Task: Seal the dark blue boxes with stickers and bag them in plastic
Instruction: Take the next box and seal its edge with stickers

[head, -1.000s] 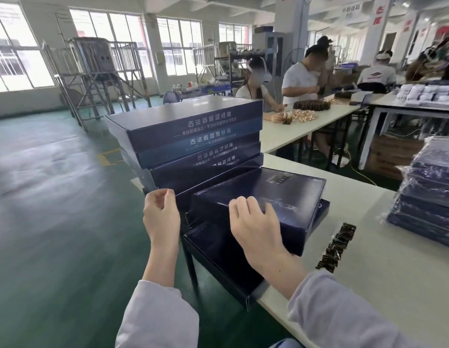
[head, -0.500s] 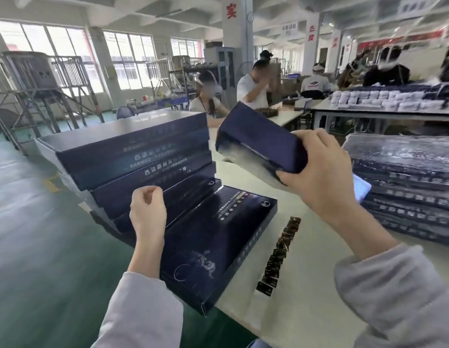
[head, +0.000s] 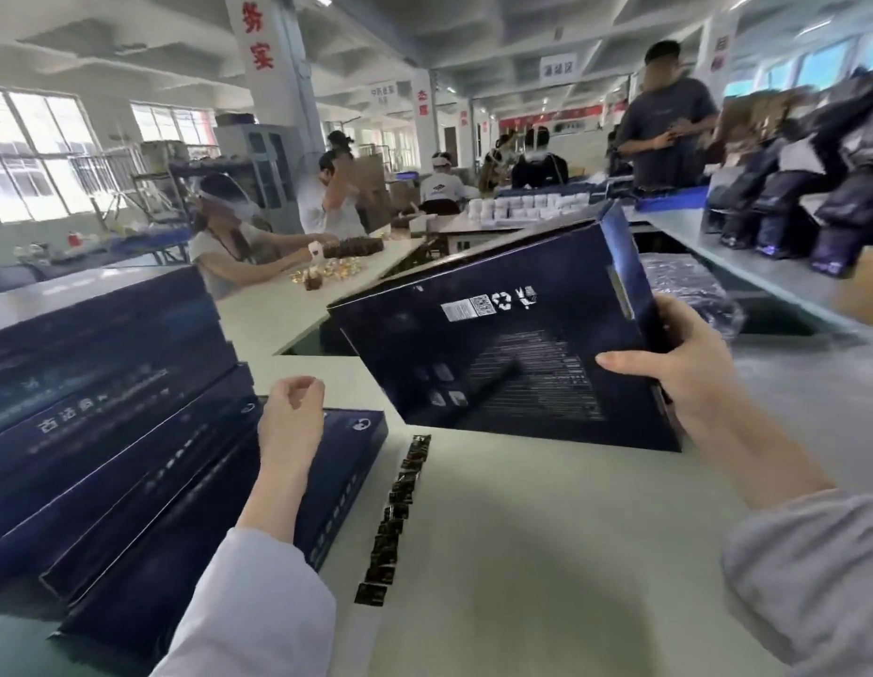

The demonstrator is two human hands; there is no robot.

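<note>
The pale table fills the lower frame. A stack of dark blue boxes lies at the left. At centre a box is held tilted above the table, its printed face towards the camera. The right hand pinches the box's right edge between thumb and fingers. The left hand is curled into a loose fist over the stack, holding nothing. A sticker strip lies on the table at lower centre.

Smooth dark-blue cardboard on the tilted box, low sheen, crisp white print. Same coated card on the stacked boxes — shinier along the lids. Glossy dark finish on the sticker strip. Pale, smooth, matt top on the table. Soft matt cloth for the sleeve. Clear crinkled plastic — glinting — over the bagged boxes.
</note>
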